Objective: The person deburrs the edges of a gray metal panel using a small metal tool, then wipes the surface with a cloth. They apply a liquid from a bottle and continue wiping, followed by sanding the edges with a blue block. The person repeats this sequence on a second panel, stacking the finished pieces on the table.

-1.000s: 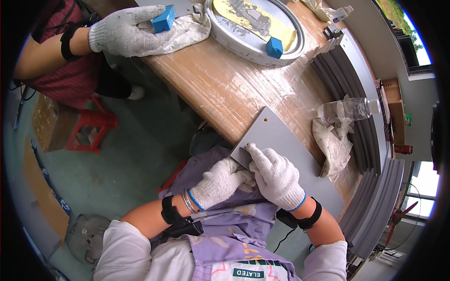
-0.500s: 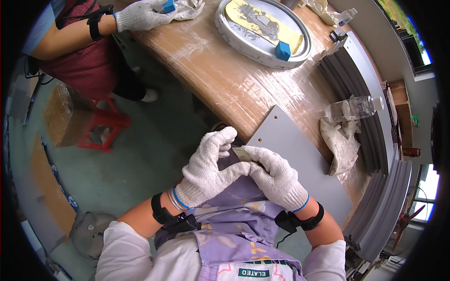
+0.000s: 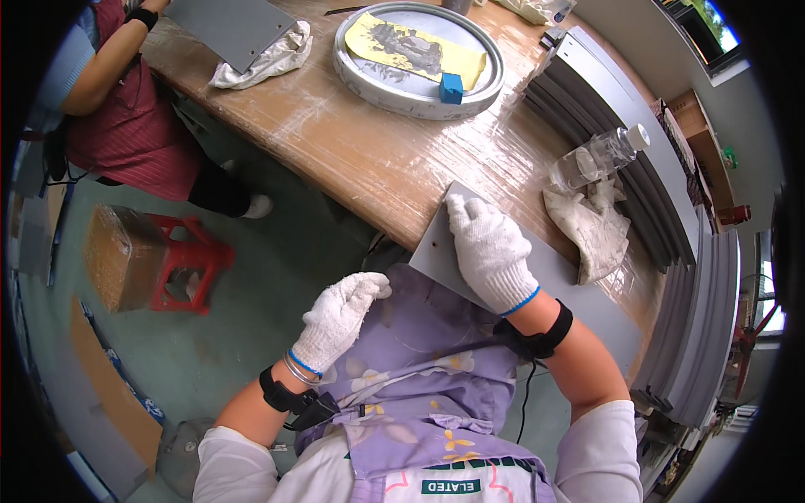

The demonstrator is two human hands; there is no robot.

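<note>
My right hand (image 3: 491,254), in a white knitted glove, presses down on the near end of a flat grey panel (image 3: 432,264). Its fingers are drawn together, and whatever lies under them is hidden. Small holes show near the panel's edge. My left hand (image 3: 340,318), gloved alike, hovers off the panel in front of my purple apron (image 3: 411,335). Its fingers point right, loosely bent, with nothing visible in them.
A round white tray (image 3: 348,80) holds a yellow sheet (image 3: 365,42) smeared with grey paste and a blue block (image 3: 451,88). A clear bottle (image 3: 591,161), a stained rag (image 3: 599,239) and stacked grey panels (image 3: 604,142) are at the right. A co-worker's arm (image 3: 109,63) handles another grey panel (image 3: 226,29).
My hands have parted from a small greenish-grey piece they held together. The right moved onto the panel, the left dropped down and left. The co-worker's blue block is out of sight; a panel appears there.
</note>
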